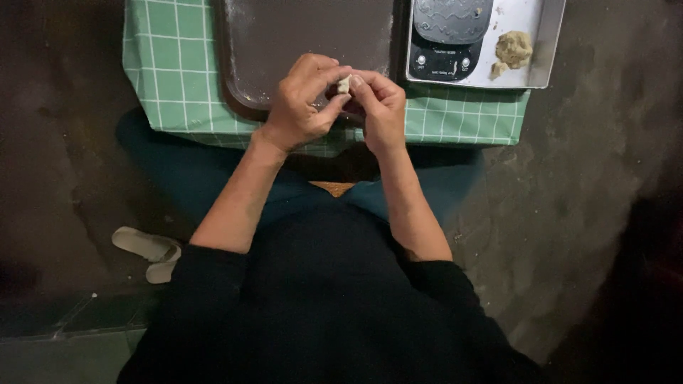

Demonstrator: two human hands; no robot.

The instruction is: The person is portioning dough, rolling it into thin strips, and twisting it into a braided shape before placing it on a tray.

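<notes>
Green checked cloth (171, 71) on the low table, one dark tray (299, 43), one metal tray (530, 43) carrying one scale (448, 35) and one dough lump (514, 48), and both left hand (302, 107) and right hand (380, 110) pinch one small dough bit (344, 84) between them, fingertips together over the dark tray's near edge.

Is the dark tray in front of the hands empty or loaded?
Empty as far as visible: the dark tray shows only flour dust; its far end is cropped.
</notes>
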